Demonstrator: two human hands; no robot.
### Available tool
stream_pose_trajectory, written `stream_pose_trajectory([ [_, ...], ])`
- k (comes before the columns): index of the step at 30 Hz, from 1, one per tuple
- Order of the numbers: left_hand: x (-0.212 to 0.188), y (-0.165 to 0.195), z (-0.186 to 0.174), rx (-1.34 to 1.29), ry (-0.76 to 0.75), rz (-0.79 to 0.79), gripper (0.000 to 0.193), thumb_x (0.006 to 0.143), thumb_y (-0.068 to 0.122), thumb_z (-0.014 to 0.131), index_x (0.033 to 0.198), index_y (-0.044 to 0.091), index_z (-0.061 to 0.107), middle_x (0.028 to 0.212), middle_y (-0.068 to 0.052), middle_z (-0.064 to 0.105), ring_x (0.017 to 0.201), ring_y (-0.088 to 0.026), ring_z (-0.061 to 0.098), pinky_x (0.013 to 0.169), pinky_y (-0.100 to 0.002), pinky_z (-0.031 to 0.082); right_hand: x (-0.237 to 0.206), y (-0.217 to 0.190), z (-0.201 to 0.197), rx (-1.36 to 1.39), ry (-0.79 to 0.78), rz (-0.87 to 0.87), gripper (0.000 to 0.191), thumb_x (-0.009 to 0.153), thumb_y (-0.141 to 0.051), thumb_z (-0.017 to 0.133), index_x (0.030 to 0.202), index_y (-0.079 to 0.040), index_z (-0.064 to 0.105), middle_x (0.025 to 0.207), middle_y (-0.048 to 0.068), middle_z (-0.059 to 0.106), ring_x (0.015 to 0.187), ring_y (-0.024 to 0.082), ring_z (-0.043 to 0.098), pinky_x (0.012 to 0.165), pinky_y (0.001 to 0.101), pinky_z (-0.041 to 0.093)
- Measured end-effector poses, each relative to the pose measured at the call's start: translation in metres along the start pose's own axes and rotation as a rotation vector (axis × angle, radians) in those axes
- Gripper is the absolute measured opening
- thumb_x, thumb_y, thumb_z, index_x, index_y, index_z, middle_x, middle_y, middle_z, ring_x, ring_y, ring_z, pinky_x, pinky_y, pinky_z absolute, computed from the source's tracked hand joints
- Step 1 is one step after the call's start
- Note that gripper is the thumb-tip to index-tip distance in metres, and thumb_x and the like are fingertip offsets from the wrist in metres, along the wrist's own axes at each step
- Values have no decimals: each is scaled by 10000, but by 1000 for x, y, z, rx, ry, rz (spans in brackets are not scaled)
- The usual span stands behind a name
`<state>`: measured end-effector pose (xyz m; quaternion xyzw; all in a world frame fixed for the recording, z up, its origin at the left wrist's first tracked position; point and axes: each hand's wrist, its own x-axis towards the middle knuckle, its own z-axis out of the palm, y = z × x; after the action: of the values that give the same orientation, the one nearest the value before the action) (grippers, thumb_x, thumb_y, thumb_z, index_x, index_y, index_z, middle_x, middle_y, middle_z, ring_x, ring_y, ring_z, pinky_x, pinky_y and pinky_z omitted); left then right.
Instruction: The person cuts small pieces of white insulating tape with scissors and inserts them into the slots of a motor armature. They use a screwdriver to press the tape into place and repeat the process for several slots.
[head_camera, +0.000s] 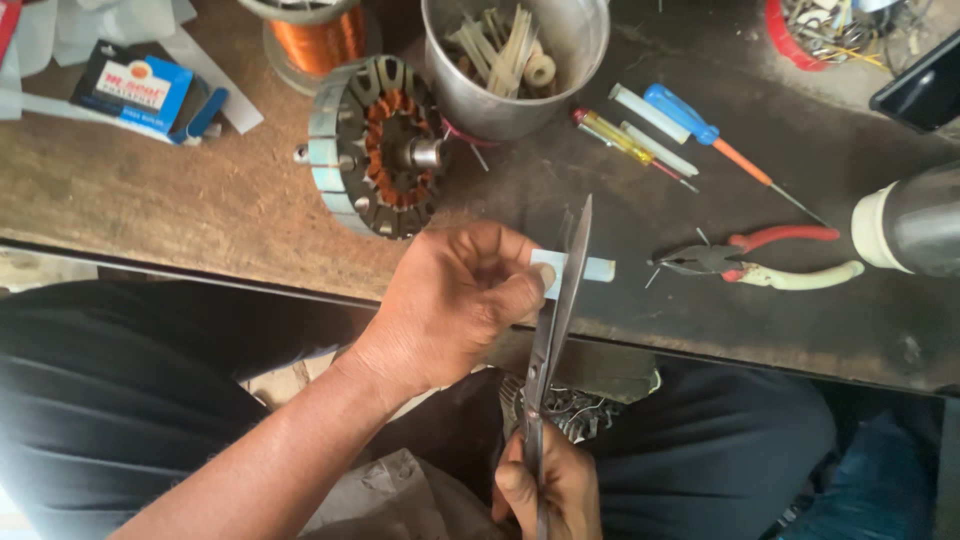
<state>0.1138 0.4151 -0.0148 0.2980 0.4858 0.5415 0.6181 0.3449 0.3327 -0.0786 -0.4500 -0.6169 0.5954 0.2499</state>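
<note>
While the left hand pinches a small pale blue-white strip of stiff insulating sheet between thumb and curled fingers just above the near edge of the dark, worn workbench, the right hand is closed around the handles of long steel scissors, whose blades stand slightly parted across the strip. A clean cut probably depends on holding the strip taut and square to the blades, with the thumb clear. Behind sit a copper-wound motor stator and red-handled pliers.
</note>
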Motion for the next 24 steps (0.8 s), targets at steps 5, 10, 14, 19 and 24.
stream_pose_trajectory([
  [5, 8, -1, 3, 126, 68, -15, 138, 891, 79, 730, 955, -43, 713, 827, -44, 748, 708, -59, 652, 652, -228, 551, 3, 5, 0, 44, 43, 103, 469, 912, -460, 705, 746, -38, 587, 484, 37, 580, 404, 108, 552, 413, 251, 395],
  [10, 8, 1, 10, -52, 37, -58, 115, 914, 77, 711, 971, -22, 698, 845, -68, 748, 731, -106, 690, 686, -273, 601, 14, -9, 2, 119, 100, 165, 291, 873, -313, 723, 836, -42, 626, 512, 39, 590, 398, 121, 567, 402, 252, 428],
  [14, -13, -2, 18, -341, 13, -194, 129, 897, 85, 705, 1001, 12, 726, 921, -62, 763, 843, -138, 718, 764, -316, 607, 34, -38, -13, 118, 340, -77, 194, 916, -181, 738, 865, -20, 642, 671, 66, 640, 582, 120, 632, 561, 247, 514],
  [19, -34, -11, 31, -681, -68, -300, 158, 910, 99, 739, 1049, 26, 747, 958, -51, 744, 890, -145, 670, 823, -334, 544, 62, -72, -39, 255, 286, -480, 217, 895, -6, 743, 951, -47, 537, 1069, 149, 680, 878, 140, 674, 741, 269, 550],
  [24, -43, -13, 34, -843, -160, -326, 157, 918, 123, 723, 1047, 38, 755, 960, -51, 747, 885, -147, 659, 804, -321, 515, 73, -81, -36, 376, 182, -378, 213, 888, 68, 714, 956, -20, 532, 1059, 182, 721, 845, 139, 707, 734, 272, 570],
])
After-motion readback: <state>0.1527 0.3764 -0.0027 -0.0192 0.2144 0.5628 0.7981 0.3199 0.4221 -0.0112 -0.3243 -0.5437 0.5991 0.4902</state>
